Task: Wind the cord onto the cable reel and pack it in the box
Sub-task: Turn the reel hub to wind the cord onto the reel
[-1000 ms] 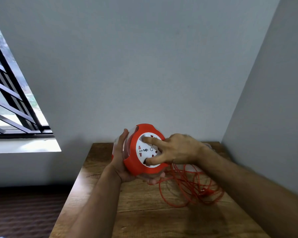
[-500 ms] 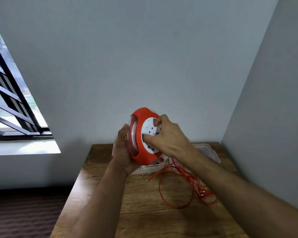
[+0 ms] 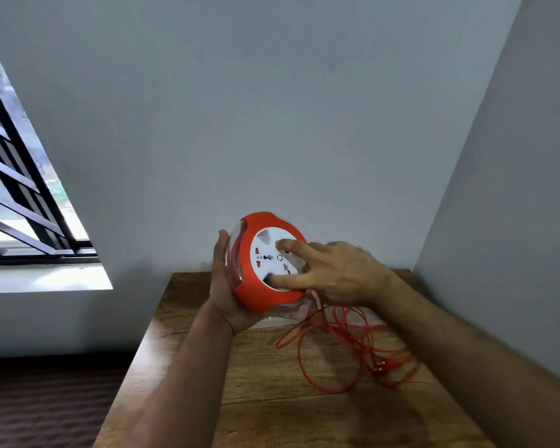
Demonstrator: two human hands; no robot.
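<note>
We see the cable reel at the centre of the frame, held above the far edge of the wooden surface. Its orange rim surrounds a white socket face, which is turned toward the camera and slightly to the right. The left hand grips the reel from behind and below, with the palm against the clear back side and the thumb upright along the left rim. The right hand is partly open and lies against the white face: the index finger reaches across the upper part of the face and the thumb presses near its lower edge. The orange cord hangs from the bottom of the reel and lies in loose loops on the surface at the centre right of the frame, below the right forearm. Its plug rests among the loops at their right side. A pale strip shows on the surface just under the reel; we cannot tell what it is. A barred window occupies the left of the frame.
</note>
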